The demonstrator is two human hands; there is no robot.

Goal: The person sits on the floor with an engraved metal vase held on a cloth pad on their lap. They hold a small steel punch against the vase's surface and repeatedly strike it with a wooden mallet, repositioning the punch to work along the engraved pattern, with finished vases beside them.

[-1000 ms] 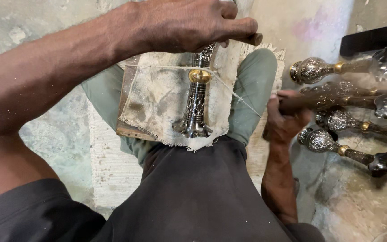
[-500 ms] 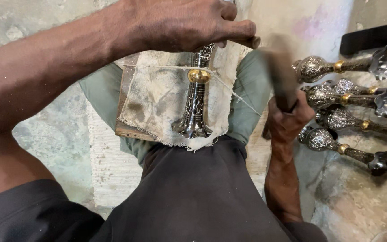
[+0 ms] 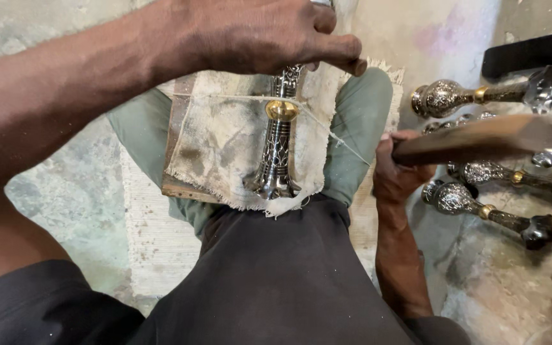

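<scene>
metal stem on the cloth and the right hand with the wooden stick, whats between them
In the head view, between the metal stem and the right hand lie the cloth's frayed edge and a green-clad foot.

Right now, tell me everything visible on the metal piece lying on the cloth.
The metal piece is a slim, silvery engraved stem with a flared foot toward the person and a brass-coloured bulb partway up. It lies lengthwise on a stained, frayed cloth over a wooden block. A thin string crosses it near the bulb. The left hand covers its far end.

Black slab (image 3: 524, 55) on concrete floor (image 3: 65, 185)
</scene>
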